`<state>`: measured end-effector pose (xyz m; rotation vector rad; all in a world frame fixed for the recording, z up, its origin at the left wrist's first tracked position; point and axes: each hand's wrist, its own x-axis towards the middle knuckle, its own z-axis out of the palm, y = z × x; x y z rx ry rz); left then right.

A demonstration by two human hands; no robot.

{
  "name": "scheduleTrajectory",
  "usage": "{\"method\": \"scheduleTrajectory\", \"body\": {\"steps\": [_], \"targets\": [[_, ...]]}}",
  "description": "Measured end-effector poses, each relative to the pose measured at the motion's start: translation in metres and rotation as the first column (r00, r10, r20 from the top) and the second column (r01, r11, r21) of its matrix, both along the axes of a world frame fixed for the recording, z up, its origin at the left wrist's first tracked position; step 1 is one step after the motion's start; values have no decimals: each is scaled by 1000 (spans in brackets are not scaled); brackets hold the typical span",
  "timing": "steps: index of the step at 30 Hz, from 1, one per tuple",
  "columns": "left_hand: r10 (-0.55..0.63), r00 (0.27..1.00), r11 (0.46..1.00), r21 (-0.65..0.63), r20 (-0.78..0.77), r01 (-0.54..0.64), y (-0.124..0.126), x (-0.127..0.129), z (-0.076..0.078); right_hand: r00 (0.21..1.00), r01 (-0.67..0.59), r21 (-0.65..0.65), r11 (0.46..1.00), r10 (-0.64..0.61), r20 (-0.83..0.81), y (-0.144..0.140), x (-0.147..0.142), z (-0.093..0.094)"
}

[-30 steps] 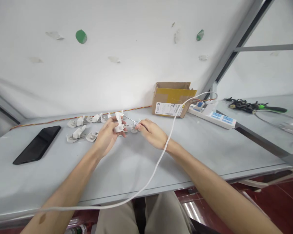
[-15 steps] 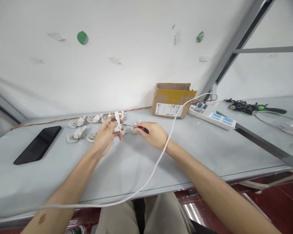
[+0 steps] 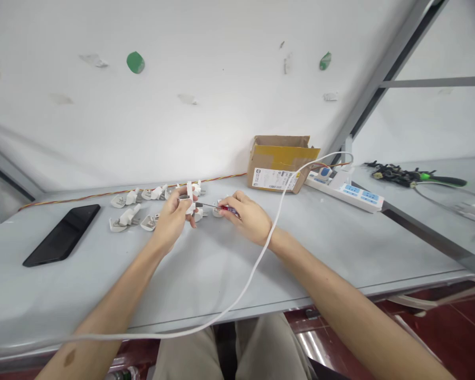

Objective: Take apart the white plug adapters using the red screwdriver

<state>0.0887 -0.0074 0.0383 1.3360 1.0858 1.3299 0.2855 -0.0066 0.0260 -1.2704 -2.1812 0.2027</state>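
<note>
Screwdriver [image 3: 229,209] is in the fingers of my right hand [image 3: 251,217], which are closed around its red handle. The fingers of my left hand [image 3: 172,217] pinch a white plug part [image 3: 190,206] above the desk [image 3: 217,274], and the shaft points leftward to it. From my distance I cannot tell if the tip sits in a screw. If I push at a wrong angle, I think the tip could slip and poke the left fingers, which are just beside its line. Too weak a pinch may let the part turn or fall near the opened plugs [image 3: 124,218], left of these fingers. The white cable [image 3: 150,335] crosses behind the right fingers, so a wide pull may catch it.
</note>
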Motion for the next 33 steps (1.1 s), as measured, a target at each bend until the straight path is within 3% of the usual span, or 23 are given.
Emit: {"method": "scheduleTrajectory", "body": {"steps": [7, 17, 24, 30, 33], "targets": [[-16, 998, 999, 32, -62, 18, 1, -1, -2, 1000, -7, -69, 998, 7, -12, -2, -1, 3], [-14, 999, 999, 30, -29, 15, 2, -3, -4, 994, -20, 40, 999, 24, -110, 1, -1, 0], [-45, 999, 998, 44, -7, 45, 0, -2, -2, 991, 16, -68, 998, -25, -131, -3, -5, 2], [-28, 1000, 999, 26, 1, 28, 1, -3, -3, 987, 5, 60, 998, 5, -163, 1, -4, -1], [-38, 999, 999, 13, 12, 38, 2, -3, -3, 982, -16, 35, 999, 22, -189, 2, -2, -2]]}}
